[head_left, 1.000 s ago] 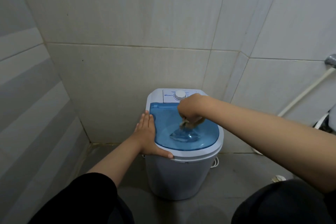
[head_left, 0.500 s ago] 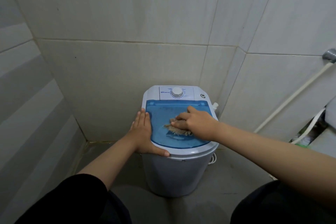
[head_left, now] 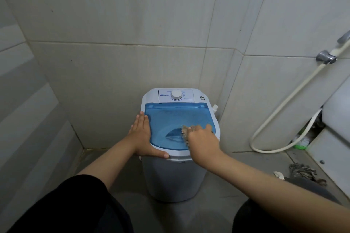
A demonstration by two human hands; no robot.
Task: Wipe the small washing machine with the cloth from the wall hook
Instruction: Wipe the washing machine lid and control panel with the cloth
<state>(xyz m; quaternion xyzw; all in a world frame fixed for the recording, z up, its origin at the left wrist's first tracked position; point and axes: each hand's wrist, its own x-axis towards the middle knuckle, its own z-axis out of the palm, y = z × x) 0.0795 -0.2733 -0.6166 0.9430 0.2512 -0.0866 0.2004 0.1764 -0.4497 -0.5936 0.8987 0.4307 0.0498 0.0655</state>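
Note:
A small white washing machine (head_left: 174, 178) with a translucent blue lid (head_left: 170, 119) and a white dial (head_left: 176, 95) stands on the floor against the tiled wall. My left hand (head_left: 142, 136) lies flat on the lid's left rim, thumb along the front edge. My right hand (head_left: 202, 138) presses a brownish fringed cloth (head_left: 185, 134) onto the lid's front right part. Most of the cloth is hidden under the hand.
A white hose (head_left: 280, 119) loops down the right wall from a metal fitting (head_left: 325, 57). A white fixture (head_left: 335, 119) stands at far right, with a grey rag (head_left: 303, 172) on the floor before it. Tiled walls close in behind and left.
My right hand has dragged the cloth from the lid's back near the dial, across the middle, to the front right. My left hand has stayed on the left rim.

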